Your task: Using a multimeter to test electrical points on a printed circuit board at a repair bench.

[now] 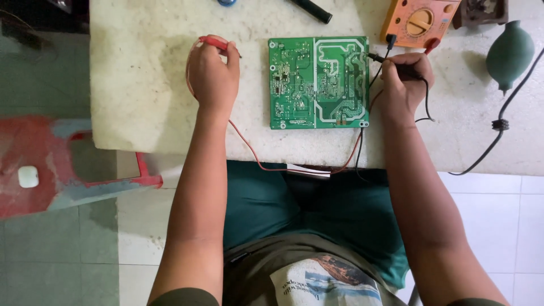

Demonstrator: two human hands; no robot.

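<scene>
Both hands pinch meter probes: right hand sets the black probe on the circuit board edge; left hand (red probe left of the board) must reach a contact next

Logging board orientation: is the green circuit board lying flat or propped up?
Flat: the green circuit board lies on the white worktop, solder side up, traces showing.

meter: top cut by frame edge | red probe: mostly hidden in left hand | black probe: handle hidden under right hand | board parts: too small to tell
</scene>
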